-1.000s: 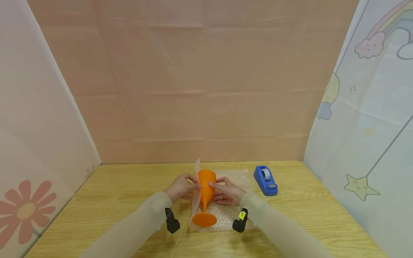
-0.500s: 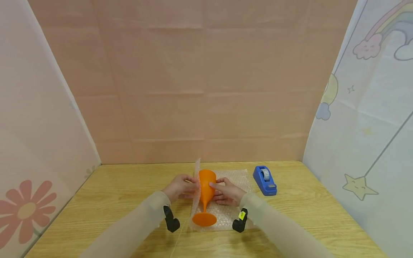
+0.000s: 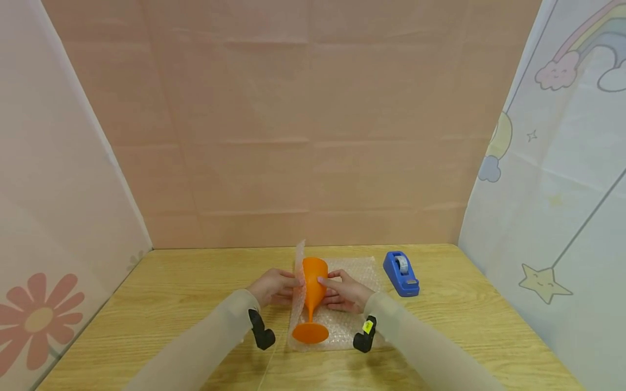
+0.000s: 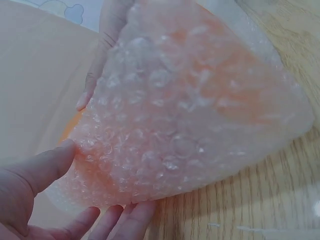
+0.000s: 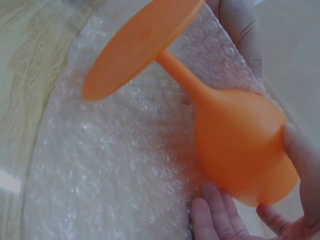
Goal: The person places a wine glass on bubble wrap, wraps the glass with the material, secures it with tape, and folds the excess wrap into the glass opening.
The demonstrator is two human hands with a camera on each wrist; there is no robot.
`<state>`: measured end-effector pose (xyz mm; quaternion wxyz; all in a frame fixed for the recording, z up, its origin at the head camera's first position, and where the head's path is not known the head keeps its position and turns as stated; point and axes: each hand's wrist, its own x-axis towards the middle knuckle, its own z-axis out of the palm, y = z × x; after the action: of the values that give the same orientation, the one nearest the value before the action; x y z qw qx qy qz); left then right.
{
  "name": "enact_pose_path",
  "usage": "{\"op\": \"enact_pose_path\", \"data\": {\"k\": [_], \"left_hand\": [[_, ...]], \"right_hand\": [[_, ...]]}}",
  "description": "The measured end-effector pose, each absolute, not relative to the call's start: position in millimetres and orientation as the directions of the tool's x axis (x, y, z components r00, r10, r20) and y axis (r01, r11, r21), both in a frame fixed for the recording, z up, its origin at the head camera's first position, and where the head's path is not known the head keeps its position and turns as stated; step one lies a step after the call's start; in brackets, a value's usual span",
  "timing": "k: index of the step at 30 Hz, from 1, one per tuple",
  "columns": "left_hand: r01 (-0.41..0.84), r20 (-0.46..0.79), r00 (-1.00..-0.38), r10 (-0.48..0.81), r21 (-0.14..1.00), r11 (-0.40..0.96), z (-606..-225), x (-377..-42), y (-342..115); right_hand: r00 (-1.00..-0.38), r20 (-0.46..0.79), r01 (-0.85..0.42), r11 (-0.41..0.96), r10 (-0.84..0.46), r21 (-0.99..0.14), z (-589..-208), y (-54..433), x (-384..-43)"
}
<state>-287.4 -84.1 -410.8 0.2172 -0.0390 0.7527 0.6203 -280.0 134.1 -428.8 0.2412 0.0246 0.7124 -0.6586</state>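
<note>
An orange plastic goblet point(image 3: 314, 277) lies tilted over a sheet of bubble wrap point(image 3: 342, 328), its round foot toward the person. My right hand point(image 3: 348, 293) grips the goblet's bowl, thumb on top and fingers along its far side in the right wrist view. To the left, the sheet's edge is folded up against the bowl. My left hand point(image 3: 273, 287) holds that raised flap, with the thumb on its upper edge and fingertips at its lower edge in the left wrist view. Orange shows blurred through the bubble wrap point(image 4: 155, 110) there.
A blue tape dispenser point(image 3: 403, 275) with a roll of tape stands right of the sheet on the wooden table point(image 3: 195, 293). Pale printed panels flank the table, and a pinkish-beige backdrop point(image 3: 308, 136) closes off its far edge. A black camera sits at each wrist.
The left thumb has shifted from the goblet's side onto the raised flap. Flap and goblet have moved very slightly right; the right hand keeps its hold.
</note>
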Motion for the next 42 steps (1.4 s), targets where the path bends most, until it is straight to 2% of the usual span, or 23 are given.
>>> {"op": "enact_pose_path", "data": {"k": [24,42], "left_hand": [[-0.306,-0.357,-0.908,0.22,0.923,0.235,-407.0,-284.9,-80.3],[-0.29,-0.339,-0.929,0.151,0.917,0.275,-402.6,-287.2,-69.1]], "right_hand": [[-0.878,-0.37,0.365,0.074,-0.305,-0.928,-432.2,134.6,-273.9],[-0.858,-0.373,0.389,0.029,-0.354,-0.921,-432.7,138.0,-273.3]]}}
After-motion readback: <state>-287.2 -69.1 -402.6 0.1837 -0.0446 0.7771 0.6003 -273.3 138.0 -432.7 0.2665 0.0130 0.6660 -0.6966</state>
